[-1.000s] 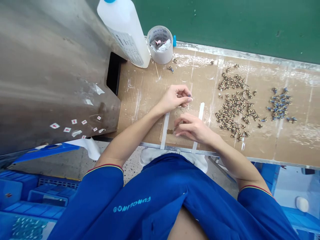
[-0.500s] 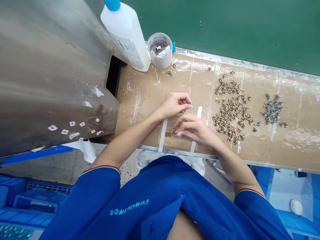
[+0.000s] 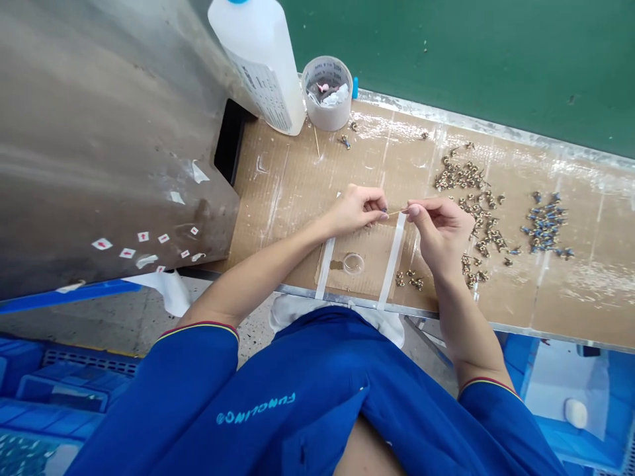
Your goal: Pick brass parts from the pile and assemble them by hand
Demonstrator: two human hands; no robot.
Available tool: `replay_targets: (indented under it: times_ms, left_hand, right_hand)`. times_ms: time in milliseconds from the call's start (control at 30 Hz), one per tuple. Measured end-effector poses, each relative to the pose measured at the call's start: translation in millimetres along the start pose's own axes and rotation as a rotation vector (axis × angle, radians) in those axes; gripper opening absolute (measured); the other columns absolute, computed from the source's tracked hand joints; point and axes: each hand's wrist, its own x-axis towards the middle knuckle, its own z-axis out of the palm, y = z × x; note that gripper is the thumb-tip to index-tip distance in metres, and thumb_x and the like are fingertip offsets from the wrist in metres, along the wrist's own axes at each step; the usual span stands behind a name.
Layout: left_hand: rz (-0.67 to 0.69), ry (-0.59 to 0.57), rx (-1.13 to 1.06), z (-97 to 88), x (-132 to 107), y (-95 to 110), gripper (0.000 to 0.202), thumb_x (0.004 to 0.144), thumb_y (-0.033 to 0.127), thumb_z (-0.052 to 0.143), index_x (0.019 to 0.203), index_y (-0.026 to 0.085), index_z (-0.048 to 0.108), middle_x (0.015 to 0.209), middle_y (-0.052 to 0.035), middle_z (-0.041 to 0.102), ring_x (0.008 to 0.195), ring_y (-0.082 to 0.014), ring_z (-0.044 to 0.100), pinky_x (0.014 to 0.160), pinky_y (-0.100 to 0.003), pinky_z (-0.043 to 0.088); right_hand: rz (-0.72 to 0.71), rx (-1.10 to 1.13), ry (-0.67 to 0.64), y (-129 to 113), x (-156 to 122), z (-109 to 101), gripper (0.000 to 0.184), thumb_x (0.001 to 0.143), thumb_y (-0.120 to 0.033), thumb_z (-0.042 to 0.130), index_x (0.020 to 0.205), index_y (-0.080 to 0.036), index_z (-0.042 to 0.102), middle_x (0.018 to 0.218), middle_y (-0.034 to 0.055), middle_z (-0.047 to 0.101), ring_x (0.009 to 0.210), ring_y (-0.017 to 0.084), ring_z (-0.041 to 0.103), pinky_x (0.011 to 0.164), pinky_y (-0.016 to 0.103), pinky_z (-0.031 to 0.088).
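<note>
My left hand [image 3: 364, 208] is closed in a pinch over the cardboard, with a tiny dark part [image 3: 384, 211] at its fingertips, too small to make out fully. In my right hand [image 3: 439, 221], thumb and fingers pinch a thin wooden stick [image 3: 395, 213]. Its far end meets the fingertips of my left hand. Below both hands lies a small clear round dish [image 3: 353, 264], between two strips of white tape [image 3: 393, 258]. A few small brass-coloured metal parts [image 3: 409, 280] lie right of the tape, under my right wrist.
A large pile of brass-coloured parts [image 3: 461, 175] spreads to the right, partly behind my right hand. Further right are blue-tipped parts [image 3: 544, 225]. A white bottle [image 3: 262, 73], a tape-roll cup [image 3: 327, 119] with scraps and another thin stick [image 3: 317, 142] are at the back left. A metal panel [image 3: 124, 132] borders the left.
My right hand has moved up and right from the clear dish, and the thin stick now shows in its fingers, reaching my left hand. The dish is uncovered. The view has shifted slightly.
</note>
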Motion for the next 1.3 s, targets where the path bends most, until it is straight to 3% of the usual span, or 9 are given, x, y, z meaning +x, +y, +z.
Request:
replay_targets:
  times_ms: [233, 1300]
  left_hand:
    - [0.0, -0.027, 0.053, -1.9, -0.2, 3.3, 0.013, 0.081, 0.015, 0.073, 0.074, 0.013, 0.062, 0.065, 0.002, 0.061, 0.06, -0.0075, 0.054, 0.061, -0.022, 0.042]
    - [0.061, -0.028, 0.141, -1.8, -0.8, 6.2, 0.016, 0.08, 0.013, 0.071, 0.07, 0.015, 0.058, 0.063, 0.0035, 0.056, 0.063, -0.0094, 0.053, 0.067, -0.024, 0.043]
  right_hand:
    - [-0.07, -0.161, 0.042, 7.6, 1.1, 3.2, 0.039, 0.096, -0.059, 0.067, 0.086, -0.023, 0.077, 0.074, 0.0019, 0.074, 0.064, 0.016, 0.065, 0.063, 0.031, 0.052]
    - [-0.094, -0.209, -0.031, 8.5, 0.8, 3.4, 0.038, 0.096, -0.059, 0.067, 0.083, -0.024, 0.076, 0.077, 0.0022, 0.077, 0.065, 0.016, 0.068, 0.062, 0.032, 0.054]
